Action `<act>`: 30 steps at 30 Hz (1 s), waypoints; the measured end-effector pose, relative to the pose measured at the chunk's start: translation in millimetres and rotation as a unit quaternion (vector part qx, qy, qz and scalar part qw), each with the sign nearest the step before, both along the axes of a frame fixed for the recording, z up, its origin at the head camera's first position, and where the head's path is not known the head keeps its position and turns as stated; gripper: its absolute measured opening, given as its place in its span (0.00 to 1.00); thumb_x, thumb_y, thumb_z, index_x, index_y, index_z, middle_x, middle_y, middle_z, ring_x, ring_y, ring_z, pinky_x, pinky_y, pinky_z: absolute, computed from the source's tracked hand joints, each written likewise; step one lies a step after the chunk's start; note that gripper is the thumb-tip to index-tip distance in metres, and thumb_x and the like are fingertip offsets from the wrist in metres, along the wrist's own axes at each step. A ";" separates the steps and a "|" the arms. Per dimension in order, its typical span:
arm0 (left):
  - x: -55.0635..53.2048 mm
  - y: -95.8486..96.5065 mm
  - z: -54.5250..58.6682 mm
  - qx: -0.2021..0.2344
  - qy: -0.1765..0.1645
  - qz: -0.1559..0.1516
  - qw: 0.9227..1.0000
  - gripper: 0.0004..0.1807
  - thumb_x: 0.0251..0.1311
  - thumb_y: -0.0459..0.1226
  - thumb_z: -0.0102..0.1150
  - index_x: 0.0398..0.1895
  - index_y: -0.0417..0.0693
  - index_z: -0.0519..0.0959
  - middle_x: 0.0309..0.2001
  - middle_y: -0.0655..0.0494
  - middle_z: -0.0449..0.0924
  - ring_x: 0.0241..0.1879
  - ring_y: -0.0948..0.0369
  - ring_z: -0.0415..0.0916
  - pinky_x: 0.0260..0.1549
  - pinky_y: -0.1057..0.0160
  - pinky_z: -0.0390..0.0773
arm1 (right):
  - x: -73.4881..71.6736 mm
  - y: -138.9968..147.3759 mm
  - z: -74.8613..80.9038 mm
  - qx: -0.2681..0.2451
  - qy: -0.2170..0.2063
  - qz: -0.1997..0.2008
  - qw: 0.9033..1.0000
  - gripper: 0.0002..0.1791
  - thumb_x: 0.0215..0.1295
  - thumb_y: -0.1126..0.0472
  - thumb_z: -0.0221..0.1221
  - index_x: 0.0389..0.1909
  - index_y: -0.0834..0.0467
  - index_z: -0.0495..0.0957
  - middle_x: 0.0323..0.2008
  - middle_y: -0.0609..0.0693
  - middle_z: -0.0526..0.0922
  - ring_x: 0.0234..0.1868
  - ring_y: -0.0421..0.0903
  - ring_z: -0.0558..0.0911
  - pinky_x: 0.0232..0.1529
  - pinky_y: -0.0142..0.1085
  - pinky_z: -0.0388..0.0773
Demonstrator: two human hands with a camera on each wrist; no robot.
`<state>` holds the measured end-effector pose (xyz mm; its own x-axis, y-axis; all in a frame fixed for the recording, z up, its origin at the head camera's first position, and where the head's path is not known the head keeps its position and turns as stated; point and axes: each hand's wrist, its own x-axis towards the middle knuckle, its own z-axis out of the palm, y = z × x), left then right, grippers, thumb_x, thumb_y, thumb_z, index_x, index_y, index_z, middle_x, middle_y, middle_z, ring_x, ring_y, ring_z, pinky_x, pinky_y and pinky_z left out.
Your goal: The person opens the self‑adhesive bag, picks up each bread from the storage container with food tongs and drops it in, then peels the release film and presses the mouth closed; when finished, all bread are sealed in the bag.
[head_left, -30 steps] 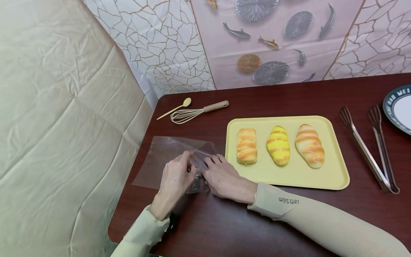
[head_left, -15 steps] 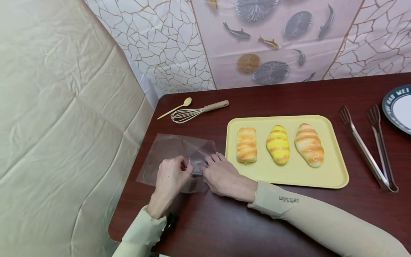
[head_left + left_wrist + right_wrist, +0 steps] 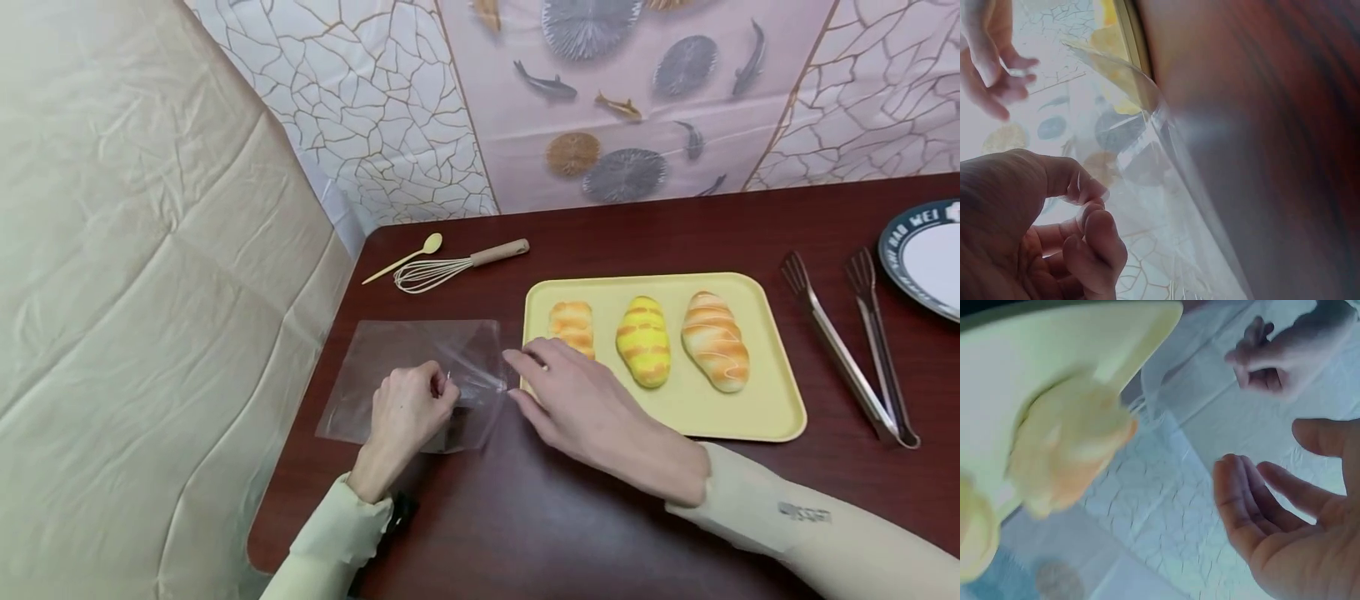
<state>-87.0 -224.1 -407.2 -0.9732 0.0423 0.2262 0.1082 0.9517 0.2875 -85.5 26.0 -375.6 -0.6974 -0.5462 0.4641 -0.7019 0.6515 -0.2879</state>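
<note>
A clear plastic bag lies flat on the dark red table, left of a pale yellow tray. Thumb and index fingertip of my left hand pinch the film of the bag near its right end, as the left wrist view also shows. My right hand, fingers loosely bent and nothing between them, hovers at the tray's left edge. It partly hides a rectangular golden bread roll. Beside that roll on the tray are a yellow striped bread and a brown bread with white icing lines.
Behind the bag lie a whisk and a small yellow spoon. Metal tongs rest right of the tray, near a dark-rimmed plate. A beige padded surface borders the table's left side.
My right hand has left the bag and moved right to the tray's edge, its fingers spreading. The left hand stays at the bag, pinching it. The head view has shifted slightly.
</note>
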 end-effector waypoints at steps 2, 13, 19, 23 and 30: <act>0.3 -0.7 -0.8 0.004 -0.004 0.003 1.000 0.17 0.62 0.38 0.63 0.17 0.55 0.72 0.15 0.62 0.70 0.17 0.60 0.67 0.18 0.62 0.66 | 2.7 14.3 1.3 -0.028 0.014 -0.005 0.999 0.21 0.66 0.61 0.72 0.60 0.61 0.85 0.49 0.55 0.87 0.50 0.53 0.88 0.46 0.47 0.88; 0.3 -2.1 -3.6 0.018 -0.005 0.004 1.000 0.16 0.63 0.38 0.62 0.18 0.54 0.71 0.15 0.61 0.69 0.16 0.61 0.64 0.19 0.63 0.64 | 15.2 99.8 6.0 -0.106 0.112 -0.086 0.984 0.37 0.86 0.37 0.43 0.54 0.66 0.86 0.44 0.61 0.88 0.45 0.60 0.88 0.42 0.52 0.83; -1.3 0.3 -2.8 0.014 -0.004 0.002 1.000 0.16 0.64 0.39 0.63 0.18 0.55 0.71 0.15 0.61 0.69 0.16 0.61 0.63 0.18 0.63 0.63 | 23.5 142.9 2.9 -0.106 0.094 -0.169 0.975 0.45 0.82 0.28 0.41 0.54 0.67 0.86 0.42 0.62 0.88 0.40 0.60 0.85 0.42 0.48 0.73; -2.2 0.2 -3.8 0.010 -0.002 0.004 1.000 0.17 0.64 0.39 0.63 0.18 0.55 0.71 0.15 0.60 0.69 0.16 0.60 0.64 0.18 0.63 0.63 | 21.2 173.6 -3.0 -0.074 0.029 -0.241 0.967 0.29 0.76 0.44 0.61 0.55 0.68 0.85 0.44 0.66 0.86 0.38 0.61 0.82 0.36 0.51 0.73; -2.4 0.2 -4.2 0.009 -0.006 0.009 1.000 0.17 0.63 0.39 0.64 0.18 0.55 0.71 0.15 0.61 0.69 0.16 0.60 0.64 0.18 0.62 0.63 | 8.5 220.8 -23.5 -0.058 -0.081 -0.361 0.927 0.29 0.74 0.52 0.59 0.61 0.75 0.75 0.54 0.79 0.75 0.56 0.78 0.73 0.53 0.69 0.66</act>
<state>-89.4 -223.9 -411.4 -0.9766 0.0217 0.2142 0.0880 0.9481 0.3054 -77.0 246.8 -399.2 -0.9274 0.1375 0.3478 -0.0359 0.8930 -0.4486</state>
